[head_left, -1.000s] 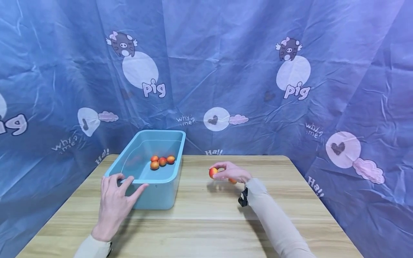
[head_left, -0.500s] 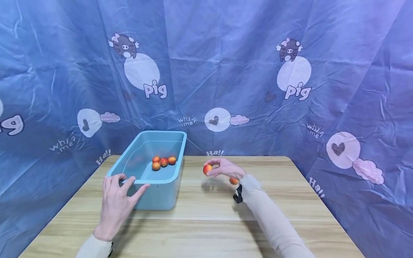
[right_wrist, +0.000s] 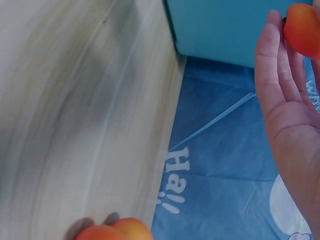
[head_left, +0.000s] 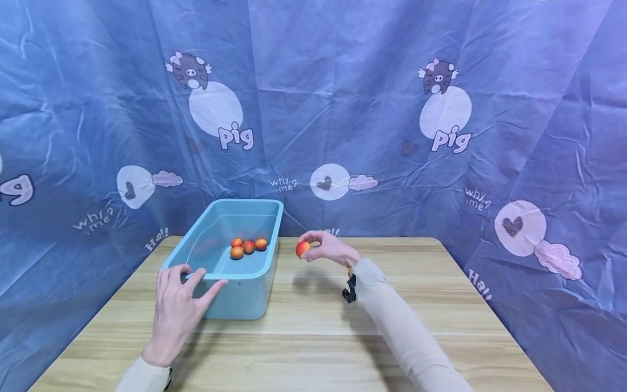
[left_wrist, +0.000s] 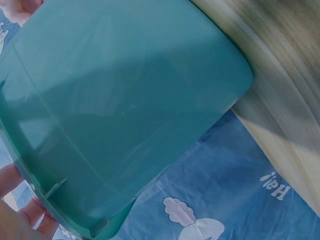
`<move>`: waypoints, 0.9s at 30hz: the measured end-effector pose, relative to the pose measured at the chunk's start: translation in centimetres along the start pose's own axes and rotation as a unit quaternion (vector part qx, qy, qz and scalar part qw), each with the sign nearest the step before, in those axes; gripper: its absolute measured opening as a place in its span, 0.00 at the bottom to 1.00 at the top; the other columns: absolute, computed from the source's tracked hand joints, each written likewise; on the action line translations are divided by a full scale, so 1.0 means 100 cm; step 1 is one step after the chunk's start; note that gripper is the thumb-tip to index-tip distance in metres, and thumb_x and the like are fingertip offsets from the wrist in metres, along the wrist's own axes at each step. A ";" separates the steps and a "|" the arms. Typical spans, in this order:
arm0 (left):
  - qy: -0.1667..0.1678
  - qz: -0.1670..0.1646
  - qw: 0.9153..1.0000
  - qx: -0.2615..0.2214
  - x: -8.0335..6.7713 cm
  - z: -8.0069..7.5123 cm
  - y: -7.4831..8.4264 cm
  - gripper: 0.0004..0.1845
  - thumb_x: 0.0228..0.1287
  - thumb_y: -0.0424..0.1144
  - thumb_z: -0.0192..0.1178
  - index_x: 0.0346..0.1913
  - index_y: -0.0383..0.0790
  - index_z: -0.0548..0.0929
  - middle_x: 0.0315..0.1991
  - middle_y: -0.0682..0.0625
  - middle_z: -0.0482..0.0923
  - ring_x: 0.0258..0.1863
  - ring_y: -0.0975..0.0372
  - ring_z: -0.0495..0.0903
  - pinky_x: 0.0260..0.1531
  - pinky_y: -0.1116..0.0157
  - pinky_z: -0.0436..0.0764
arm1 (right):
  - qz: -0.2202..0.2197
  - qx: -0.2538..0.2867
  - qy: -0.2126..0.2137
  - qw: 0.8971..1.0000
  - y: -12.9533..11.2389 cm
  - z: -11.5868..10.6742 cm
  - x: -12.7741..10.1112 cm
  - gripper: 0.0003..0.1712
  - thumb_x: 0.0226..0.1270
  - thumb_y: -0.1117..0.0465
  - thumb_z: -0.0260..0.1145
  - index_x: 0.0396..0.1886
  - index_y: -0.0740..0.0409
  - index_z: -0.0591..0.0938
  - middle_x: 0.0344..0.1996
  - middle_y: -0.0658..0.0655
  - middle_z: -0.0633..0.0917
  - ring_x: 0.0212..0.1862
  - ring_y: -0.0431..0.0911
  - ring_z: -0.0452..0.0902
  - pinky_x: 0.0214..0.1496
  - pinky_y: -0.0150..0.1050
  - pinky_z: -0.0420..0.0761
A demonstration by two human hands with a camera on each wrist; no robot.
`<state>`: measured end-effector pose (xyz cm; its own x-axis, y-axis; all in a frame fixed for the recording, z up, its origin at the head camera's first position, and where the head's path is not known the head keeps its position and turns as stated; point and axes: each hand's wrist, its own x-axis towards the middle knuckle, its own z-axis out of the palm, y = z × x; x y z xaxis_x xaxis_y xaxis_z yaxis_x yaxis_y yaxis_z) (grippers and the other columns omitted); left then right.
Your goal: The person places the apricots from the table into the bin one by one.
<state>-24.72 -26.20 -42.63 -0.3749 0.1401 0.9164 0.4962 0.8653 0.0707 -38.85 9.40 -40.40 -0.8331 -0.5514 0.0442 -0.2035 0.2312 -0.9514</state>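
Note:
My left hand (head_left: 177, 310) grips the near rim of a light blue plastic bin (head_left: 235, 296), fingers hooked over the edge. Inside the bin lie several small red-and-yellow round fruits (head_left: 249, 246). Off to its right, my right hand (head_left: 333, 249) pinches one more fruit (head_left: 302, 249) between thumb and fingertips, above the table. A small dark stem end shows on this held fruit (right_wrist: 304, 30) in the right wrist view. Two other fruits (right_wrist: 115, 231) sit on the table at that view's bottom edge. In the head view, the right wrist mostly hides them.
The bin stands on a wooden table (head_left: 313, 348), towards its left side. Behind and at both sides hangs a blue cloth (head_left: 382, 141) printed with pigs and words. The bin's right wall lies left of the right hand.
My right hand has carried its fruit leftwards and slightly up, closer to the bin. The left hand keeps its place on the rim.

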 end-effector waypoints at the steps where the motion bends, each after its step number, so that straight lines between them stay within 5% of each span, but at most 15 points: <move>1: 0.000 0.000 1.000 -0.001 0.000 0.000 0.000 0.39 0.60 0.72 0.54 0.35 0.33 0.84 0.36 0.31 0.72 0.39 0.40 0.68 0.49 0.41 0.62 | 0.001 0.003 0.001 1.000 -0.003 0.001 0.001 0.27 0.55 0.68 0.74 0.56 0.61 0.77 0.48 0.58 0.80 0.44 0.51 0.82 0.52 0.49 0.82; 9: -0.012 -0.003 1.000 0.001 0.003 -0.002 0.001 0.39 0.60 0.73 0.52 0.36 0.34 0.85 0.36 0.31 0.72 0.39 0.41 0.68 0.49 0.41 0.62 | -0.010 0.025 0.009 1.000 -0.018 0.002 0.007 0.27 0.57 0.69 0.72 0.57 0.63 0.77 0.48 0.58 0.80 0.43 0.52 0.83 0.52 0.50 0.82; 18: 0.035 0.009 0.999 -0.015 0.004 0.000 0.002 0.36 0.59 0.70 0.57 0.34 0.34 0.84 0.35 0.31 0.73 0.37 0.41 0.69 0.49 0.40 0.63 | -0.024 0.027 0.022 0.999 -0.035 0.008 0.017 0.29 0.59 0.65 0.72 0.60 0.65 0.75 0.49 0.58 0.79 0.45 0.47 0.82 0.56 0.55 0.79; 27: 0.013 0.004 1.000 0.002 0.002 -0.001 0.001 0.39 0.60 0.73 0.52 0.35 0.34 0.84 0.36 0.31 0.73 0.39 0.40 0.69 0.51 0.40 0.62 | -0.041 0.027 0.039 0.998 -0.051 0.014 0.029 0.23 0.60 0.63 0.71 0.55 0.58 0.78 0.48 0.57 0.80 0.43 0.46 0.83 0.53 0.52 0.82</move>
<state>-24.66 -26.12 -42.38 -0.3512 0.1346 0.9266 0.4950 0.8667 0.0617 -39.48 5.49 -35.83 -0.8529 -0.5017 0.1445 -0.2468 0.1435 -0.9584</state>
